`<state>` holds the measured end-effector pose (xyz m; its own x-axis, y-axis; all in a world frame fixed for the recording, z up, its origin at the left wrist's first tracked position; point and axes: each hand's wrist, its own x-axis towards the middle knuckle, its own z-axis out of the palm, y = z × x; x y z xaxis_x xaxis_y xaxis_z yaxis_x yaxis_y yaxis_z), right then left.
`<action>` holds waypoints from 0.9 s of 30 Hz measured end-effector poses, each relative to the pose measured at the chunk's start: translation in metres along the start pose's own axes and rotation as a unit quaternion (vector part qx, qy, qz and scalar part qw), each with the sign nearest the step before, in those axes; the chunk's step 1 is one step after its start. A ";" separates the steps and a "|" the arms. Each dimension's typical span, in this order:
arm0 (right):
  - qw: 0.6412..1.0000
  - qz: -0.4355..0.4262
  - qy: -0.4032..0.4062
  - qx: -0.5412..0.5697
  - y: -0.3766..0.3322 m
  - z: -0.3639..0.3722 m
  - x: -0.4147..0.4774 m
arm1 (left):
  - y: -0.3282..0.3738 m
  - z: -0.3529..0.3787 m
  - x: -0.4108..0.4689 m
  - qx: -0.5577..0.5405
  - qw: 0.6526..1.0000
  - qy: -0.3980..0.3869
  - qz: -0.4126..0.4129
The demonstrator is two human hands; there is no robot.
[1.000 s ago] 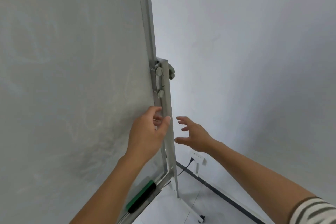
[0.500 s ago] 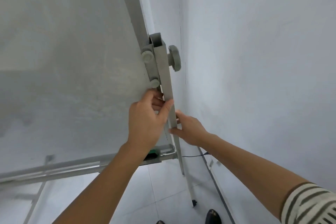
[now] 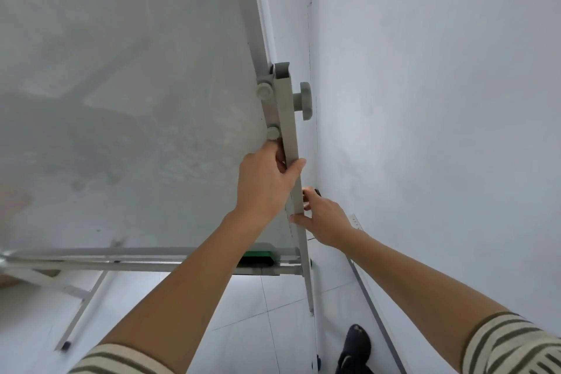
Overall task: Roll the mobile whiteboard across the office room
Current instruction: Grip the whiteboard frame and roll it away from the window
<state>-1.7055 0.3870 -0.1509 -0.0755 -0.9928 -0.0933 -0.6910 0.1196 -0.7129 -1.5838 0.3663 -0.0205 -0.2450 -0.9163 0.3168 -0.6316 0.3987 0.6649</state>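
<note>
Both hands grip the grey upright post (image 3: 291,167) at the right edge of the whiteboard (image 3: 127,94). Higher up the post, the left hand (image 3: 265,185) is wrapped around it, thumb across the near face and fingers curled behind, just below the lower of two round bolt caps (image 3: 272,133). Just below that, the right hand (image 3: 323,218) clasps the post from its wall side, thumb pressed on the near face; its fingers are mostly hidden behind the post, so how far they close around it is hard to say. Both forearms are bare, with striped sleeves (image 3: 513,346) at the frame's bottom. A grey knob (image 3: 305,101) juts from the post above the hands, toward the white wall (image 3: 440,100) that stands close beside the post. Left of the post's lower part, a green eraser (image 3: 258,257) lies on the board's tray (image 3: 121,258). Below the post, a dark shoe (image 3: 356,349) rests on the pale tiled floor (image 3: 258,328).
</note>
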 end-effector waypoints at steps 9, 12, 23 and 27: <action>0.999 0.036 0.027 -0.014 -0.037 0.048 -0.148 | 0.017 -0.052 -0.141 0.010 1.000 -0.019 0.021; 0.999 0.034 0.025 -0.022 -0.044 0.058 -0.183 | 0.023 -0.063 -0.178 0.014 1.000 -0.007 0.018; 0.999 0.026 0.030 -0.037 -0.056 0.096 -0.334 | 0.052 -0.104 -0.330 0.026 1.000 0.008 0.004; 0.999 0.032 0.034 -0.027 -0.061 0.112 -0.402 | 0.062 -0.122 -0.391 0.026 0.999 -0.019 0.006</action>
<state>-1.5521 0.7804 -0.1479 -0.1680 -0.9818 -0.0885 -0.7203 0.1835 -0.6690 -1.4375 0.7538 -0.0210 -0.2791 -0.9129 0.2978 -0.6654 0.4074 0.6255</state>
